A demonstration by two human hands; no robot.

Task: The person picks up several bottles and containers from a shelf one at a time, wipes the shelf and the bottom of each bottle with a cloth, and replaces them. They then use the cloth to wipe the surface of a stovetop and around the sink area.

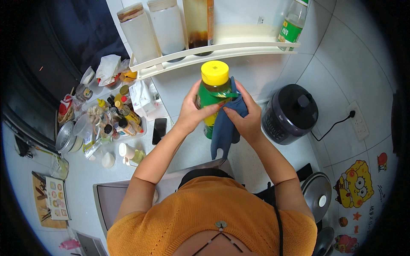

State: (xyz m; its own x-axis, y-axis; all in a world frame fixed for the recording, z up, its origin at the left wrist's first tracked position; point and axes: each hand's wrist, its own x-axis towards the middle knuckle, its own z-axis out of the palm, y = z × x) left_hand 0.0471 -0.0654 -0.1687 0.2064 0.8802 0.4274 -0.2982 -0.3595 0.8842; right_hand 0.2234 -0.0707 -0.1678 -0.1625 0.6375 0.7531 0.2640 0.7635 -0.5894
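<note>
Between my hands is a green bottle (pixel 207 97) with a yellow cap (pixel 215 73), held upright above the counter just below the wall shelf. My left hand (pixel 194 112) is wrapped round its left side, thumb across the front. In my right hand (pixel 247 115) is a dark blue cloth (pixel 224 132), pressed against the bottle's right side and hanging down below it. The fingertips of both hands are partly hidden behind the bottle and the cloth.
A cream wall shelf (pixel 239 52) carries jars and bottles. At right stands a dark electric cooker (pixel 287 117), near a plugged-in cord (pixel 331 133). Several condiment bottles (pixel 124 113), a phone (pixel 159 130) and a tissue pack (pixel 142 97) sit at left. The sink (pixel 115 192) is close to my body.
</note>
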